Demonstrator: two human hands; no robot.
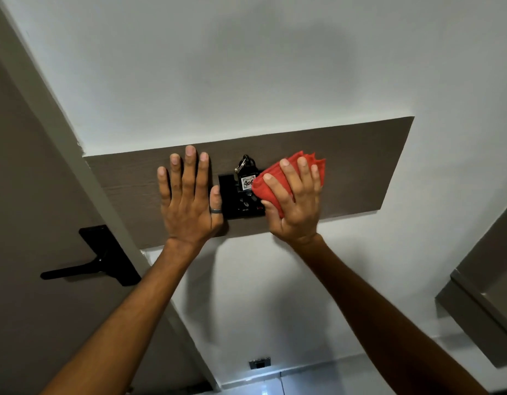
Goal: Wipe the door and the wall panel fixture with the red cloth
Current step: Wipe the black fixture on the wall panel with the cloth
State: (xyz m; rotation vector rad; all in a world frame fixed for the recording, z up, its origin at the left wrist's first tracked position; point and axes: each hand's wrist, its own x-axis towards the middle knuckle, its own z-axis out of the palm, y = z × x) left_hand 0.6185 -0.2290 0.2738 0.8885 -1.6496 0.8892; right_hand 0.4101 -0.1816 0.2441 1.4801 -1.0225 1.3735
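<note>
Most of the view is taken up by a white wall (pixel 275 67), seen from below at a slant. The left side is filled by a grey-brown door (pixel 24 195), edged by a pale frame (pixel 75 155) that runs diagonally downward. A long dark wood-grain wall panel (pixel 360 166) is mounted across the wall, from the door frame out to the right. A grey cabinet edge (pixel 480 309) is seen at the far right.

A black lever door handle (pixel 84 266) on its black plate is seen on the door, well apart from both hands.

The left hand (pixel 189 201) is laid flat against the panel with its fingers spread wide and straight; nothing is held in it, and a grey ring (pixel 215 209) is worn on the thumb. The thumb is placed just beside a black switch fixture (pixel 232 198) set in the middle of the panel.

The red cloth (pixel 275 178) is bunched and pressed against the right side of the fixture by the right hand (pixel 295 201), whose fingers are curled over it in a loose grip, with folded corners of the cloth sticking out above the fingertips.

A black key tag (pixel 248 181) with a white label reading 406 is seated in the fixture, between the two hands, its right edge covered by the cloth. A small outlet plate (pixel 259 364) is seen low on the wall near the floor.
</note>
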